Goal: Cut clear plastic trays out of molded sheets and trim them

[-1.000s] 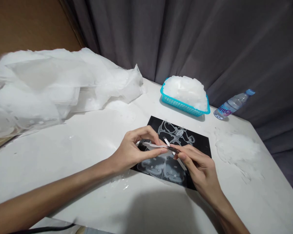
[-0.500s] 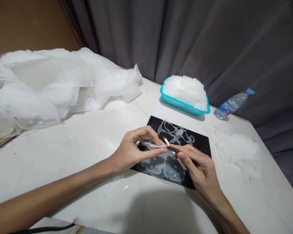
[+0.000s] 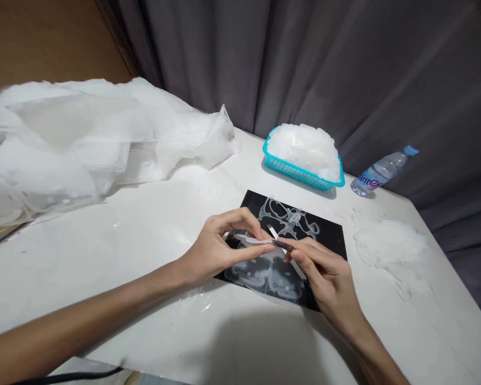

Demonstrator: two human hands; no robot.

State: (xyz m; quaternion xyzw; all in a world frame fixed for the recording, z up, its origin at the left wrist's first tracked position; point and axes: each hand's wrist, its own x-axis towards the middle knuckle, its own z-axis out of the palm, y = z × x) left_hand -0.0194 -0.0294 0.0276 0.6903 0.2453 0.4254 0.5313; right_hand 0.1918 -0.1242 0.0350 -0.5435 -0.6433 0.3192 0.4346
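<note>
Between its thumb and fingers, my left hand (image 3: 228, 240) pinches a thin translucent white piece (image 3: 248, 240). My right hand (image 3: 324, 267) is closed on a slim dark metal tool (image 3: 282, 246), whose tip meets the piece at my left fingertips. A pale strip (image 3: 272, 231) shows just behind the tool; whether it belongs to the tool is unclear. Both hands are above a black mat (image 3: 332, 235). Clear moulded sheet pieces (image 3: 286, 283) and a curly cut-out plastic frame (image 3: 294, 215) lie on the mat.
A large heap of translucent sheets (image 3: 76, 133) covers the table's (image 3: 76, 256) back left. Behind the mat is a blue basket (image 3: 300, 175) piled with white pieces. To its right are a water bottle (image 3: 380, 171) and loose clear scraps (image 3: 396, 248). A grey curtain (image 3: 324, 64) hangs behind.
</note>
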